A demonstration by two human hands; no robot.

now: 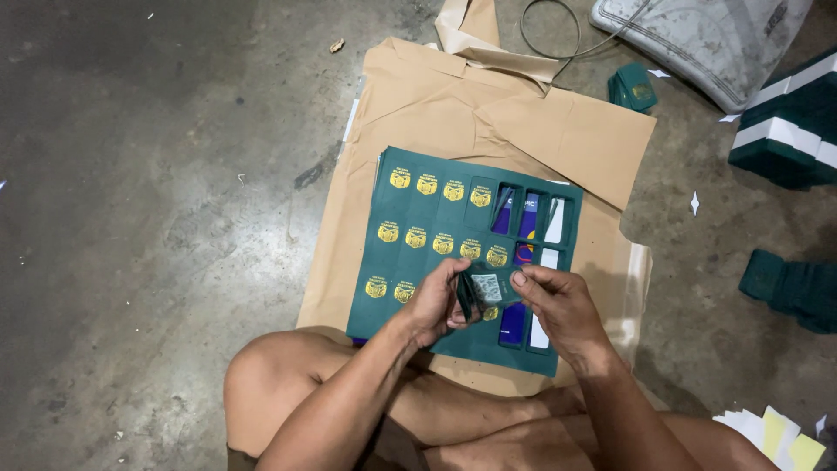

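A stack of dark green printed sheets [427,222] lies on brown paper [488,122] on the concrete floor, each sheet a grid of small labels with gold emblems. Several cells at the right are punched out, showing purple and white beneath. My left hand [433,303] and my right hand [558,305] meet over the sheet's lower middle. Both pinch one small green label piece [485,288], which is bent between the fingers.
A small pile of green labels [633,87] lies past the brown paper. Green and white stacks [785,131] stand at the right, another green pile [793,288] below them. A grey padded thing [706,35] and a cable [558,35] lie at the top. My bare knee [270,375] is in front.
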